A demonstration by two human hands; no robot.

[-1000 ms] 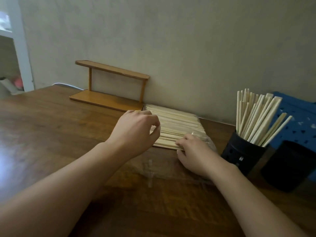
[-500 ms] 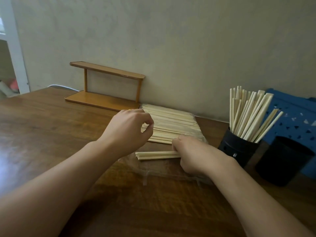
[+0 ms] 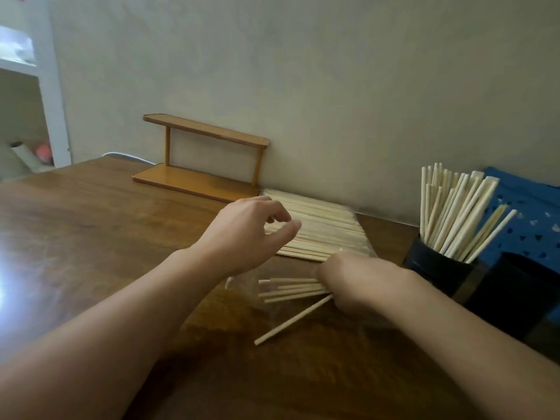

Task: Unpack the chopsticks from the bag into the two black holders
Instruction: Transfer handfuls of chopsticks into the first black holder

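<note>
1. Toward the table's (image 3: pixel 91 237) back edge, our left hand (image 3: pixel 242 234) is hovering, fingers loosely curled, over the bagged chopsticks (image 3: pixel 321 228).
2. Our right hand (image 3: pixel 354 286) is clutching a handful of chopsticks (image 3: pixel 291 289); one stick (image 3: pixel 292 319) is splaying loose and may slip free.
3. Compared with half a second ago, the handful is farther out and fanned, heading for the holder (image 3: pixel 436 268).

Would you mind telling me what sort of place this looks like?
Probably a small eatery or home dining spot: a wooden table against a plain wall, bulk chopsticks, and a black holder already stocked.
</note>
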